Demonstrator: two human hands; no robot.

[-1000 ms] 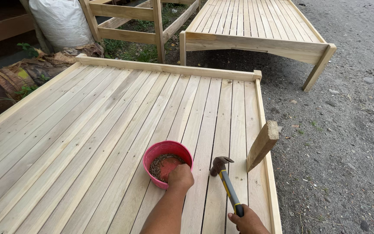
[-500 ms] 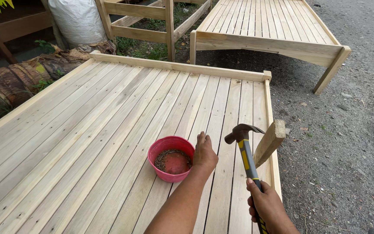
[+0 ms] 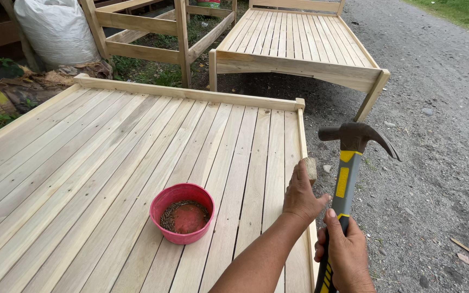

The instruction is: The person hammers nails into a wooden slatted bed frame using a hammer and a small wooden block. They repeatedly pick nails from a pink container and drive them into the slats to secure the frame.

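Head view: left hand (image 3: 302, 195) now on the right edge rail of the pale slatted wooden platform (image 3: 109, 163), fingers curled over a small pale wooden block (image 3: 311, 169) at that edge; half a second ago hovering open just right of the round red plastic bowl of dark nails (image 3: 183, 212), a second ago reaching into it. Bowl now apart from both hands, resting on the slats left of the left forearm. Right hand (image 3: 346, 252) clamped round the grip of the black-and-yellow claw hammer (image 3: 348, 163), raised upright with its head above the gravel ground (image 3: 435, 163), higher than before. Block mostly hidden by the fingers, earlier seen whole and tilted. Hammer grip end cut off at bottom edge. Cannot tell whether a nail is pinched in the left fingers.
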